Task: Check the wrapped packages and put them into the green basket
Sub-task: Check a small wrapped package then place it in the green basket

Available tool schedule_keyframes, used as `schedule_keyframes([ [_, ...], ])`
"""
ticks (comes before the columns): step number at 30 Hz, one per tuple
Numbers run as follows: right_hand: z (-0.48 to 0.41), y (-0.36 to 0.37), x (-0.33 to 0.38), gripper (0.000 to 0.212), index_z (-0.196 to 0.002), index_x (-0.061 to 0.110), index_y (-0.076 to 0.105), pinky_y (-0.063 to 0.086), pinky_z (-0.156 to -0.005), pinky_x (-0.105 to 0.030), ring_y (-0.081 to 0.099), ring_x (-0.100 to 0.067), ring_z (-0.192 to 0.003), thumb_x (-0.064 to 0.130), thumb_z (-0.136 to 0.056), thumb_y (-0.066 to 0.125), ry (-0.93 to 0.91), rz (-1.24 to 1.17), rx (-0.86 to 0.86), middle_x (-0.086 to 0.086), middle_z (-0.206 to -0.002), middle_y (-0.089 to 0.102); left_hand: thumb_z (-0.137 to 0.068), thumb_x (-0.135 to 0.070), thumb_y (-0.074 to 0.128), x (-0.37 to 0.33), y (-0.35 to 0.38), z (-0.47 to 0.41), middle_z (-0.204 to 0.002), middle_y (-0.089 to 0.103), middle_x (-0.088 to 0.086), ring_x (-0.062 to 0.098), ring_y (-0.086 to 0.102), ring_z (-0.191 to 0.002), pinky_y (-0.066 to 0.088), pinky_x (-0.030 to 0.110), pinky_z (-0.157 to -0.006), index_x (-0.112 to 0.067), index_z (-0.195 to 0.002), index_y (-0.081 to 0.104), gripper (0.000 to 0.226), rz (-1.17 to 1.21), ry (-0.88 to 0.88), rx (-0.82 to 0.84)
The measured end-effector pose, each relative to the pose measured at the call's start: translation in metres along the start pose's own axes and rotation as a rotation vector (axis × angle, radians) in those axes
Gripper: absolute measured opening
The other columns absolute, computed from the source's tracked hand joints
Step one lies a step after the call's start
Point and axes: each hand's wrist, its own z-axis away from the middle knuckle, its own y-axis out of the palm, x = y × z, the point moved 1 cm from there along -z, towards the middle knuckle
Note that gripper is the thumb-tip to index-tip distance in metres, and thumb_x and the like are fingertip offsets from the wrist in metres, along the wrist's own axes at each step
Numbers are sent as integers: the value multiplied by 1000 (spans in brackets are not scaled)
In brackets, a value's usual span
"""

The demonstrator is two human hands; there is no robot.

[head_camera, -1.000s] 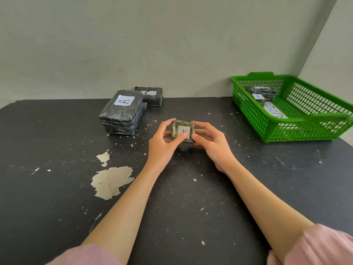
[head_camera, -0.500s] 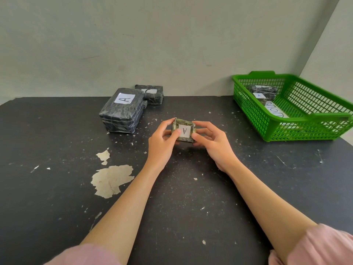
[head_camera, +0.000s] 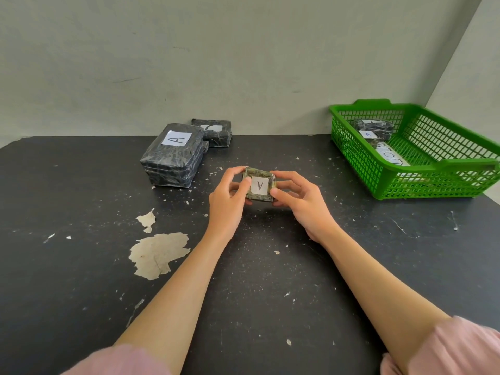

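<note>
**Small package labelled A held in both hands at mid-table**

The small wrapped package [head_camera: 259, 186], greenish-brown under clear film, sits between both hands over the middle of the black table [head_camera: 81, 280], with a shadow on the surface just below it. Its white label with the letter A faces up, tilted toward the camera. The left hand [head_camera: 226, 198] pinches its left edge, thumb on the top face and fingers curled behind. The right hand [head_camera: 301, 203] grips the right edge the same way, fingers bent round the side.

To the far left lies a large black wrapped package [head_camera: 173, 158], also labelled A. A smaller black package [head_camera: 216, 133] lies just behind it against the wall. At the far right stands the green basket [head_camera: 354, 158], well apart from the hands. It holds dark wrapped packages [head_camera: 374, 127] and a white labelled item [head_camera: 392, 156]. Near left of the hands, a pale chipped patch [head_camera: 158, 254] marks the table. Pink sleeves [head_camera: 457, 347] show at the near edge.
</note>
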Motion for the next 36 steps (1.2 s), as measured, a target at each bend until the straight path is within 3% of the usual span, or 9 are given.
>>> schedule_keyframes([
  [4, 1, 1, 1, 37, -120, 28, 58, 55, -82, -26, 67, -15, -96, 15, -86, 65, -16, 17, 54, 5, -115, 65, -94, -32, 53, -1, -1, 1, -83, 65, 0, 4, 60, -56, 50, 15, -53, -31, -108, 51, 14, -57, -2, -29],
  [7, 0, 2, -2, 41, -121, 18, 60, 55, -83, -26, 68, -16, -95, 17, -81, 71, 29, 1, 58, 2, -115, 65, -94, -35, 51, -1, -1, 1, -80, 66, 5, 6, 50, -43, 42, 13, -46, -26, -97, 56, 11, -108, -51, -38],
  [11, -1, -4, -3, 32, -107, 5, 64, 56, -69, -28, 68, -23, -79, 26, -83, 67, 128, -212, -24, -13, -96, 70, -92, -50, 45, -5, 2, 3, -82, 63, -5, 6, 58, -69, 42, 12, -63, -23, -86, 65, 34, -120, -85, 66],
  [13, -3, -4, -3, 35, -107, 4, 63, 55, -64, -26, 66, -23, -69, 33, -88, 61, 155, -232, -56, -13, -91, 70, -90, -48, 51, -6, 4, 5, -104, 61, -8, 6, 58, -96, 42, 15, -81, -24, -110, 65, 34, -131, -50, 125],
  [15, -5, -3, -3, 35, -106, 6, 64, 53, -63, -27, 66, -23, -67, 36, -90, 58, 161, -197, -52, -12, -89, 70, -90, -40, 56, -5, 4, 6, -114, 61, -7, 5, 57, -105, 44, 15, -89, -23, -127, 57, 41, -115, -2, 138],
  [19, -3, -1, -2, 32, -112, 4, 62, 55, -67, -26, 67, -22, -73, 27, -91, 57, 143, -177, 65, -11, -87, 68, -92, -33, 55, -4, 1, 7, -102, 65, -7, 6, 62, -98, 52, 30, -89, -22, -113, 60, 24, -59, 53, -9],
  [24, -2, -2, -1, 35, -118, 0, 59, 56, -74, -28, 68, -25, -83, 19, -89, 60, 139, -204, 98, -13, -98, 69, -89, -32, 60, -9, 3, 9, -103, 64, -8, -2, 62, -89, 46, 8, -78, -20, -126, 53, 40, -150, 88, 38],
  [30, -1, -2, -1, 35, -119, 2, 60, 55, -81, -34, 68, -28, -91, 20, -89, 60, 121, -138, 113, -14, -100, 70, -88, -31, 61, -8, 3, 12, -105, 66, -2, 9, 64, -94, 52, 25, -87, -15, -128, 53, 44, -220, 129, -14],
  [36, 0, -1, 0, 34, -119, 3, 61, 56, -80, -31, 69, -25, -90, 19, -89, 60, 117, -140, 104, -13, -100, 71, -94, -25, 54, -10, 2, 12, -93, 63, -6, -13, 58, -70, 41, 0, -68, -15, -126, 56, 34, -237, 139, -29],
])
